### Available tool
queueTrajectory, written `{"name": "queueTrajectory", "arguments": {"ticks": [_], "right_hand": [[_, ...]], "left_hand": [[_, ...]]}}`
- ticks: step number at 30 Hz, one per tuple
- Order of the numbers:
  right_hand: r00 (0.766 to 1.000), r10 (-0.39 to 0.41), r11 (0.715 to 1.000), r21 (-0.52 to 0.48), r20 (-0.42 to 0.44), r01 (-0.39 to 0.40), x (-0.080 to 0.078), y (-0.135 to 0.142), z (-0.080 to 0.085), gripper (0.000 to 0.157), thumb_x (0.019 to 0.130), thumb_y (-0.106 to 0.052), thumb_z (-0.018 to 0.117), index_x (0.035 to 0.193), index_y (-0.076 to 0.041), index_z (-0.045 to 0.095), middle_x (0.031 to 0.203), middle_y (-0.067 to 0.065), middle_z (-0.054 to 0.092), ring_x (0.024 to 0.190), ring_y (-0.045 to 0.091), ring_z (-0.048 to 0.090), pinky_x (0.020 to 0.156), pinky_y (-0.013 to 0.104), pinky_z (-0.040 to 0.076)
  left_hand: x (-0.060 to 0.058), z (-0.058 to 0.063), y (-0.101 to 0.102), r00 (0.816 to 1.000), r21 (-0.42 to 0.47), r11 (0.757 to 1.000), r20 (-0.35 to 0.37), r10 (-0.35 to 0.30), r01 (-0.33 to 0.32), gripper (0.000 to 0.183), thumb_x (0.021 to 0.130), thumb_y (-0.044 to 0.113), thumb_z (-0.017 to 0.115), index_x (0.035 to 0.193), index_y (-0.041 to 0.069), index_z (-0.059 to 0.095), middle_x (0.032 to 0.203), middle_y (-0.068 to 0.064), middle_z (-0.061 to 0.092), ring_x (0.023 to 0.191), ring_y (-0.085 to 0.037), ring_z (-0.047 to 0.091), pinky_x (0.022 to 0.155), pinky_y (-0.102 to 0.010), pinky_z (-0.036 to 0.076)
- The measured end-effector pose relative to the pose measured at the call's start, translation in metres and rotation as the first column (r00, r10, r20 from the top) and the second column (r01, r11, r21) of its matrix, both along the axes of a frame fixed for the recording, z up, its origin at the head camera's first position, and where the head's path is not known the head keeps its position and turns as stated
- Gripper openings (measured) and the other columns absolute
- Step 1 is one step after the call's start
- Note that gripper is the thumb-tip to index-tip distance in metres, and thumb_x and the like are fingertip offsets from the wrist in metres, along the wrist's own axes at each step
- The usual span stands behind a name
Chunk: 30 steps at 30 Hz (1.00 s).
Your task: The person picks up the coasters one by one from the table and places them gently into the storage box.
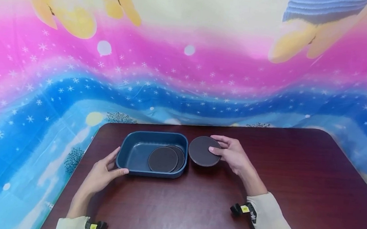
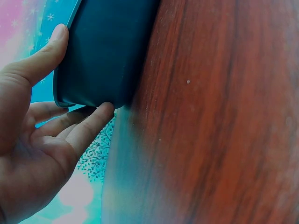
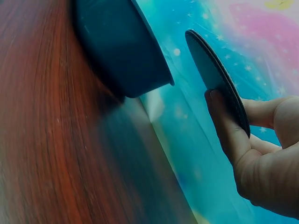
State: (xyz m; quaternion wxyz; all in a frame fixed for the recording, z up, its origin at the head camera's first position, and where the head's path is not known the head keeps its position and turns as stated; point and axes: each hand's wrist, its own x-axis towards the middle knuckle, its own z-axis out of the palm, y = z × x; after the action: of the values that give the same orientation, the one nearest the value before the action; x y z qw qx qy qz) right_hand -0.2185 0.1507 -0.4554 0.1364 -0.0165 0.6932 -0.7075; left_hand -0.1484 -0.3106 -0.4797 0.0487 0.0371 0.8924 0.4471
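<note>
A dark blue rectangular plastic tub point(image 1: 135, 152) with rounded corners stands on the table. My left hand point(image 1: 101, 172) holds its near left corner, thumb point(image 2: 58, 39) against the rim on one side and fingers along the other. Inside, toward the right end, lie two dark round coasters point(image 1: 162, 160), one partly covering the other. Just right of the tub, my right hand point(image 1: 234, 156) pinches a round dark coaster point(image 1: 201, 150) with a stitched edge, its thumb on the upper face. In the right wrist view this coaster point(image 3: 217, 70) is raised above the table, apart from the tub.
The dark red-brown wooden table point(image 1: 175, 208) has a rounded far edge close behind the tub. A pink and blue patterned cloth point(image 1: 174, 66) hangs behind it and down its left side. Black straps with small devices point(image 1: 244, 209) sit at both sleeves.
</note>
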Motion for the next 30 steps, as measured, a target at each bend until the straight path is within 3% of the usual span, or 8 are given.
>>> {"name": "queueTrajectory", "arguments": {"ticks": [15,30], "right_hand": [[1.0,0.003,1.0,-0.014,0.014,-0.002,-0.001,-0.024,-0.002,0.061,0.101,-0.001,0.072,0.158,0.002,0.05,0.15,0.03,0.06,0.097,0.014,0.078,0.083,0.029,0.066],[1.0,-0.009,1.0,0.0,0.013,0.009,-0.001,-0.055,0.0,0.057,0.098,0.001,0.074,0.153,-0.001,0.058,0.143,0.027,0.067,0.096,0.017,0.079,0.082,0.032,0.067]], "left_hand": [[-0.001,-0.002,-0.001,1.0,0.0,1.0,-0.002,0.002,-0.002,0.099,0.098,0.034,0.082,0.174,0.015,0.021,0.161,-0.026,0.053,0.14,-0.042,0.063,0.092,-0.022,0.059],[-0.002,-0.002,-0.001,1.0,-0.015,1.0,0.0,0.009,-0.009,0.098,0.098,0.035,0.081,0.174,0.017,0.021,0.164,-0.025,0.049,0.142,-0.042,0.061,0.099,-0.041,0.063]]}}
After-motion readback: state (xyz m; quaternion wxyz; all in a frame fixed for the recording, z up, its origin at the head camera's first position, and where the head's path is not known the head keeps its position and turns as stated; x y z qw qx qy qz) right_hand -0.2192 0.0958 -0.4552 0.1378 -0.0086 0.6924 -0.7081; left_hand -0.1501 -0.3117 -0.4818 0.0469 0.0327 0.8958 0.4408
